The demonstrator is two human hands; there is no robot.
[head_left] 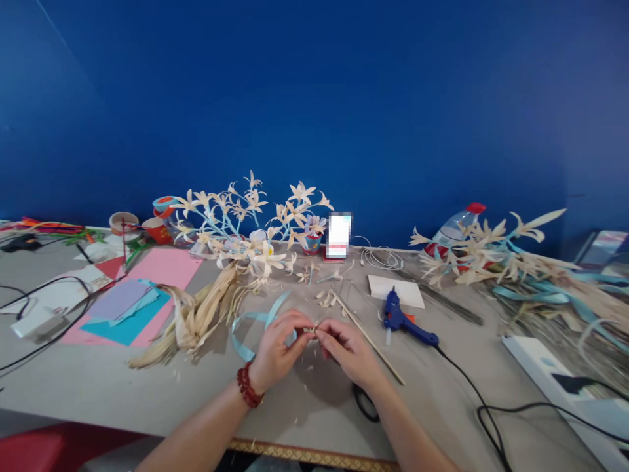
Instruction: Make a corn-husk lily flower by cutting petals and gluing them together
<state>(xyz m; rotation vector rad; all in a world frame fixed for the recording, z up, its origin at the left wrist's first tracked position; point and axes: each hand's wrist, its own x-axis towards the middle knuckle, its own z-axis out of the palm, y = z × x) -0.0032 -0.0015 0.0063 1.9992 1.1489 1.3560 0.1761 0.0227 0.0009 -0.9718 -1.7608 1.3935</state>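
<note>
My left hand (281,342), a red beaded bracelet (249,385) at its wrist, is pinched with its fingertips against those of my right hand (348,347). Between them is a small pale piece (310,330), perhaps husk; the fingers cover most of it. A light blue ribbon (242,334) curls on the table beside my left hand. Right of my right hand lies a thin wooden stick (376,351), and a black loop, maybe a scissors handle (366,403), shows partly under the forearm. Dried corn husks (196,321) lie to the left.
Pale husk flowers on blue stems (230,216) stand at the back, with more flowers (472,249) at right. A blue glue gun (400,318) trails a black cord near a white power strip (545,387). Coloured paper sheets (128,311) lie left. A lit phone (339,235) leans at the back.
</note>
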